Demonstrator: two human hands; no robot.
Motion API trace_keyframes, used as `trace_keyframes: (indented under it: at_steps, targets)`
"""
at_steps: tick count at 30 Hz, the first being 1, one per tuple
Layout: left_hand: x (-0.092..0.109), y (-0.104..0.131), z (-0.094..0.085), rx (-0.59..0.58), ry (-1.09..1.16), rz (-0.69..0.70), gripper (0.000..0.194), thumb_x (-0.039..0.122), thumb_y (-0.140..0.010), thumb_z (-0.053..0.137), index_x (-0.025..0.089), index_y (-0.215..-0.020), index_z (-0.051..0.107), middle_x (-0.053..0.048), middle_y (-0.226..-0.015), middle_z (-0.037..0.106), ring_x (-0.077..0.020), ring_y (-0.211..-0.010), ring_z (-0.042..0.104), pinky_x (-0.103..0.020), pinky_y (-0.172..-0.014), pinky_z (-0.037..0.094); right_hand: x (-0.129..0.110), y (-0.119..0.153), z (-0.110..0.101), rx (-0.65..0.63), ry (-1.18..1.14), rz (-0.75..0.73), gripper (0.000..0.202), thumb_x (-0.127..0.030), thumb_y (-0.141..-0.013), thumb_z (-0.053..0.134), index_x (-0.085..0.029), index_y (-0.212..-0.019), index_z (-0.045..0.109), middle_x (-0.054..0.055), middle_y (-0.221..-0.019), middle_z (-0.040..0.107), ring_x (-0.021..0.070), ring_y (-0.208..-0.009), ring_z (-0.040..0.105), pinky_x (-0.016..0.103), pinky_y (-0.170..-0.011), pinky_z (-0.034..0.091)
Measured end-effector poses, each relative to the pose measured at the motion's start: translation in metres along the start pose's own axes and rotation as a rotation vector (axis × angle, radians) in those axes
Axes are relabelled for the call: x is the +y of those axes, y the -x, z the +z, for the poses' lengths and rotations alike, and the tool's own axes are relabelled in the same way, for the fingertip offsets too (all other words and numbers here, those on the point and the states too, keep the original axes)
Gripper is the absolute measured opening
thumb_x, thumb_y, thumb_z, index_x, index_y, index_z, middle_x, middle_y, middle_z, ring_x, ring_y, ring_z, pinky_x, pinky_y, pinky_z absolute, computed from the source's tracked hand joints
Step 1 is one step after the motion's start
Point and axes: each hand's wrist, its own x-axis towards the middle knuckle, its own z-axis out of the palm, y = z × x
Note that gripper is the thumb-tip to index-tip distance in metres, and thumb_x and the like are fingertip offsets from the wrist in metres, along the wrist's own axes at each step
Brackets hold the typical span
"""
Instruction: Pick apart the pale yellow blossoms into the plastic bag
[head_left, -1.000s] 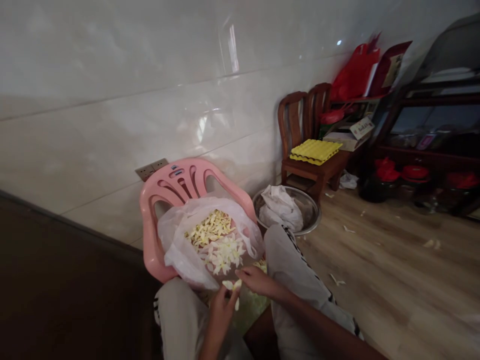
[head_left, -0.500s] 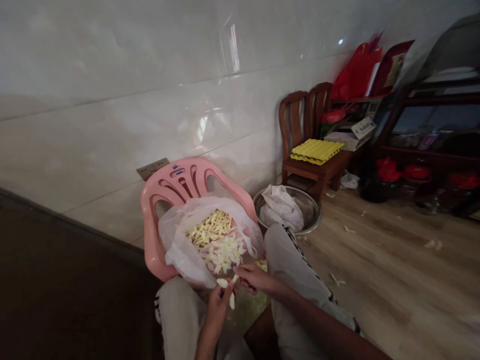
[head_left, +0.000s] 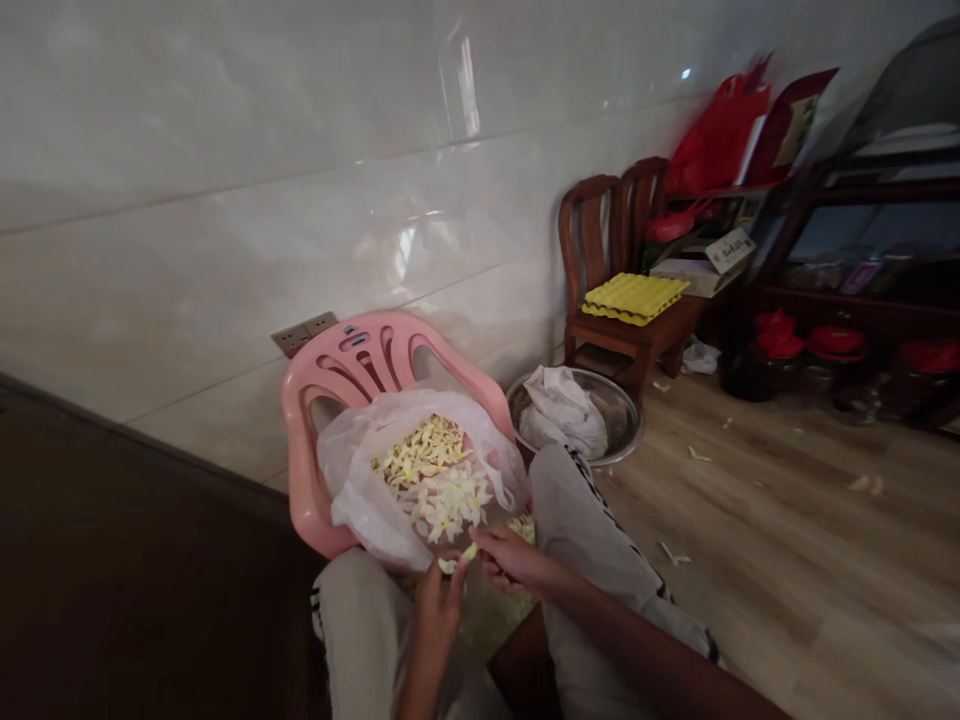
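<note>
My left hand (head_left: 439, 598) is closed with its fingertips pinching a pale white-yellow flower (head_left: 448, 566). Right beside it, my right hand (head_left: 508, 556) is closed too, thumb and fingers pressed together by the flower's yellowish end; what lies inside its fingers is too small to make out. Just beyond both hands is an open whitish plastic bag (head_left: 352, 500) on a pink plastic chair (head_left: 300, 480). Opened white flowers (head_left: 450, 500) lie in the bag's near part, and smaller yellowish pieces (head_left: 427, 450) are heaped behind them.
A metal basin (head_left: 626, 425) with a crumpled white bag (head_left: 562, 410) stands right of the pink chair. Behind it, a wooden chair (head_left: 637, 340) carries yellow egg trays (head_left: 634, 298). Petal scraps (head_left: 675, 553) dot the wooden floor. More yellowish pieces (head_left: 523, 526) show between my knees.
My left hand has turned slightly, and the petal that hung below its fingers is no longer visible. The right hand stays nearly in place. The view has shifted a little.
</note>
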Motion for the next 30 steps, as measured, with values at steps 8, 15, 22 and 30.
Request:
trace_keyframes:
  at_steps: [8,15,22,30]
  targets:
    - [0.0016,-0.0034,0.0042,0.101,0.236,-0.252,0.061,0.069,-0.063,0.07,0.013,-0.086,0.072,-0.005,-0.068,0.072,-0.0231,-0.069,0.066,-0.029,-0.064,0.051,0.0019,-0.006,0.0001,-0.065,0.144,-0.222,0.037,-0.057,-0.087,0.053,-0.021,-0.08,0.048,-0.009,-0.058,0.049,0.0067,-0.037,0.044,0.017,-0.034,0.029]
    - [0.004,-0.0034,0.0036,0.109,0.299,-0.292,0.062,0.069,-0.058,0.074,0.013,-0.083,0.074,-0.002,-0.063,0.068,-0.0192,-0.063,0.062,-0.026,-0.058,0.048,0.0042,-0.0026,0.0033,-0.011,0.3,-0.411,0.03,-0.048,-0.089,0.055,-0.019,-0.079,0.051,-0.009,-0.053,0.044,0.0061,-0.042,0.04,0.017,-0.04,0.03]
    - [0.0026,-0.0063,0.0013,0.088,0.346,-0.322,0.062,0.07,-0.053,0.076,0.014,-0.079,0.074,-0.001,-0.06,0.065,-0.0177,-0.061,0.06,-0.026,-0.057,0.046,0.0042,-0.0033,0.0036,0.001,0.3,-0.419,0.033,-0.05,-0.088,0.056,-0.019,-0.079,0.054,-0.009,-0.051,0.045,0.0075,-0.042,0.043,0.018,-0.041,0.032]
    - [0.0045,-0.007,0.0021,0.129,0.381,-0.356,0.062,0.07,-0.047,0.078,0.014,-0.074,0.073,0.0,-0.056,0.063,-0.0153,-0.055,0.057,-0.024,-0.052,0.043,0.0021,0.0005,0.0052,-0.025,0.307,-0.408,0.029,-0.046,-0.09,0.053,-0.019,-0.081,0.053,-0.008,-0.053,0.047,0.0077,-0.04,0.043,0.018,-0.04,0.033]
